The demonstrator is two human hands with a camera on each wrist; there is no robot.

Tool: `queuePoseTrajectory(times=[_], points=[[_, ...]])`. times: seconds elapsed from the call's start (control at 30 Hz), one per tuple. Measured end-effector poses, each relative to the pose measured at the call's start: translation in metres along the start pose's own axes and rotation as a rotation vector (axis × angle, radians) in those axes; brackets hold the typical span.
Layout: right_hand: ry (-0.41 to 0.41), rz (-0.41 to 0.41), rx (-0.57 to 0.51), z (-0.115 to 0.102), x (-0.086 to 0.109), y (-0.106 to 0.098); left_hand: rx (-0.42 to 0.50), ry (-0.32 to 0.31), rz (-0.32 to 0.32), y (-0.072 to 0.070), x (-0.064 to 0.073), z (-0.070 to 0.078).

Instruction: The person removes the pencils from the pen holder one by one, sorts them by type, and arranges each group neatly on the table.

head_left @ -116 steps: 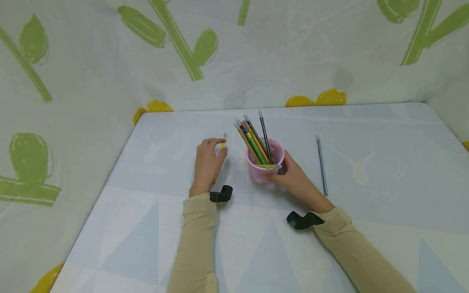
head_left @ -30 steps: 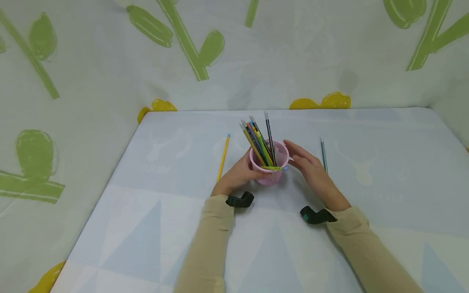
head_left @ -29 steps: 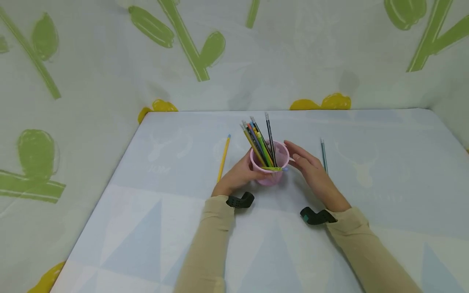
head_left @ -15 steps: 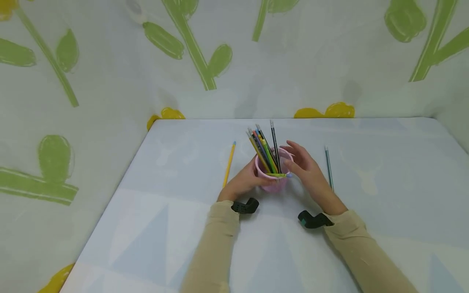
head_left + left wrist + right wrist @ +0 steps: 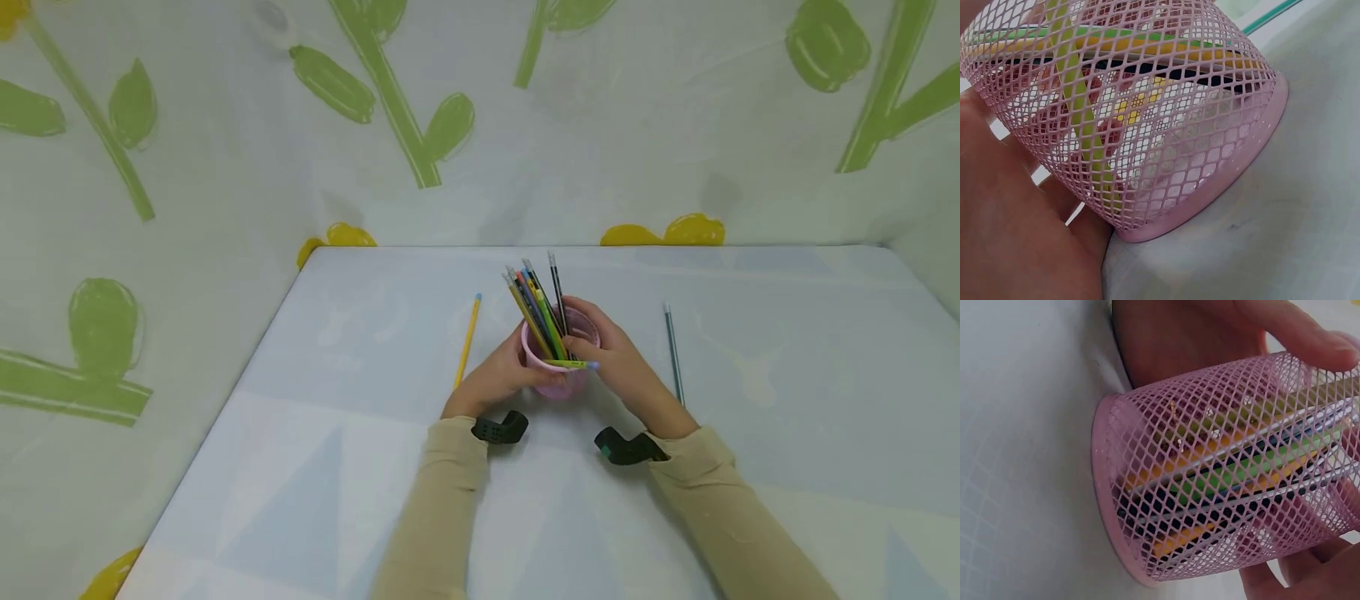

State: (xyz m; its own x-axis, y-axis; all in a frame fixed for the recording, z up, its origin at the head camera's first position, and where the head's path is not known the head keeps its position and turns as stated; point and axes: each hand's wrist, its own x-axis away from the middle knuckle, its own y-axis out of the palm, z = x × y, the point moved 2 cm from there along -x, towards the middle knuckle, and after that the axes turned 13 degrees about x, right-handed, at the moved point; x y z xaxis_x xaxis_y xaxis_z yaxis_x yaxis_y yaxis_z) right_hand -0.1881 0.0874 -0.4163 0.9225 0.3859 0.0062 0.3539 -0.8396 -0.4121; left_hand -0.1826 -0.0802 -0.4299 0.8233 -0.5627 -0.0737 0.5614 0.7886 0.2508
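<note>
My left hand (image 5: 491, 377) grips the near left side of a pink mesh pencil holder (image 5: 1210, 169), its thumb across the front. The holder carries several pencils (image 5: 534, 308), bunched to the left, plus a black pencil (image 5: 555, 275) standing slightly apart. A yellow-green pencil (image 5: 1079, 100) with a pale blue end slants against the near wall. My right hand (image 5: 622, 367) curls over the right rim, its thumb inside beside the pencils and its fingers round the far side. Its fingers (image 5: 1263, 578) show beyond the mesh in the right wrist view. The holder's base is at the table surface.
A yellow pencil (image 5: 468, 337) with a blue end lies left of the holder, close to the left wrist. To the right a teal pencil (image 5: 673, 350) lies beside the right forearm. A patterned cloth wall (image 5: 525, 167) rises behind the white-blue table (image 5: 300, 483).
Earlier the right hand held the holder, with the left hand at the yellow pencil. The left hand has since taken the holder. The right hand let go, opened, and now closes over the rim.
</note>
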Motion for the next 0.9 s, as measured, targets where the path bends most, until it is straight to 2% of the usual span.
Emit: queuePoseTrajectory(times=[0.1,0.2,0.33,0.43,0.57,0.77,0.9], points=[[0.018,0.019,0.018,-0.001,0.001,0.002,-0.005,-0.008,-0.012,-0.001,0.001,-0.001],[0.001,0.02,0.043,-0.005,0.002,0.003,-0.018,-0.021,-0.011,-0.001,0.002,0.0],[-0.032,0.023,0.066,-0.01,0.002,0.001,-0.033,-0.031,0.013,0.0,0.002,0.004],[-0.015,0.039,0.101,-0.011,0.002,0.001,-0.044,-0.033,0.027,0.0,0.002,0.004],[0.01,0.036,0.192,-0.015,0.002,0.001,-0.059,-0.028,0.022,0.0,0.003,0.004],[0.03,-0.012,0.396,-0.022,0.0,-0.004,-0.072,-0.032,0.031,0.001,0.002,0.005],[0.048,-0.049,0.437,-0.022,-0.001,-0.007,-0.097,-0.041,0.028,0.002,0.0,0.006]])
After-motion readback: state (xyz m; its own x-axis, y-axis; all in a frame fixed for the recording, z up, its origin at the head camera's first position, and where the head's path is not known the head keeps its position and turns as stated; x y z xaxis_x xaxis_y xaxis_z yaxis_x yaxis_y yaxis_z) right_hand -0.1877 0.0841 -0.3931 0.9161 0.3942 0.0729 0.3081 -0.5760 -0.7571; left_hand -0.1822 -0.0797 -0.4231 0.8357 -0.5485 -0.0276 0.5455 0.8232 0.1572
